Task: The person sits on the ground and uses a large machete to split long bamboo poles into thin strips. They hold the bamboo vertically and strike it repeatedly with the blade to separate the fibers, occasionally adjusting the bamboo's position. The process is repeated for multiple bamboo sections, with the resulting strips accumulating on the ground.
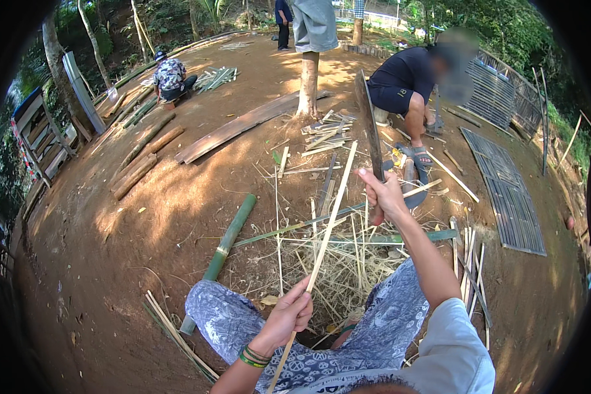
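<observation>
Bamboo strip [331, 217] in left fingers [297, 305]

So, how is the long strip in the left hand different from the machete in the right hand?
The strip is pale, while the machete is darker. The strip looks narrow; the machete looks broader. The strip's upper end leans right, the machete's left. Both are long and held, one in the left hand, one in the right hand.
</observation>
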`<state>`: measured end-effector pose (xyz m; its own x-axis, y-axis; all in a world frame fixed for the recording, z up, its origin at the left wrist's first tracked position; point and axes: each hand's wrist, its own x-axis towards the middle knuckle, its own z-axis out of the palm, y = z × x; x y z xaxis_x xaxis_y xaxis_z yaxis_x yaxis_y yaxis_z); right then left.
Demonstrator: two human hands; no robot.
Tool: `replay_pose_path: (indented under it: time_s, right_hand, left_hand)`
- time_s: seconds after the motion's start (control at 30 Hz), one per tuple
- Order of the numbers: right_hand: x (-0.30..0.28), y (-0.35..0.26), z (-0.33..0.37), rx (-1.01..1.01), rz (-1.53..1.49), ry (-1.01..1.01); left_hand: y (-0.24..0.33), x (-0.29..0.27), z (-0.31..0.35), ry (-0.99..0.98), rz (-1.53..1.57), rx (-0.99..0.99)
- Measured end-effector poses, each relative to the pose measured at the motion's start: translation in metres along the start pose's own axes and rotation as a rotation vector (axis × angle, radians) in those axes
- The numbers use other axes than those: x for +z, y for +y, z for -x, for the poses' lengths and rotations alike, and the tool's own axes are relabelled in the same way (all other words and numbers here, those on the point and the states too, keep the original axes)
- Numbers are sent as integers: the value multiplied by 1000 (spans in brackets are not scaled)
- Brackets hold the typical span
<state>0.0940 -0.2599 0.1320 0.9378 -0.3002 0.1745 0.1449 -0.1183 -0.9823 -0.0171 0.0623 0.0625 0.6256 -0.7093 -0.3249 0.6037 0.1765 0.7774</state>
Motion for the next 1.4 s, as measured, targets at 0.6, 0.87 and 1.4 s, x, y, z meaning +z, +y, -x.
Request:
replay_pose_path:
  time_s: [0.6, 0.87, 1.4]
  right_hand:
    - [27, -12, 54, -400, 675, -64]
    - [36, 15, 93, -706, 932, -74]
    - [18, -4, 74, -800, 978, -85]
  left_hand:
    - [53, 19, -58, -148, 185, 270]
    - [53, 26, -58, -85, 150, 169]
    - [53, 33, -35, -59, 69, 206]
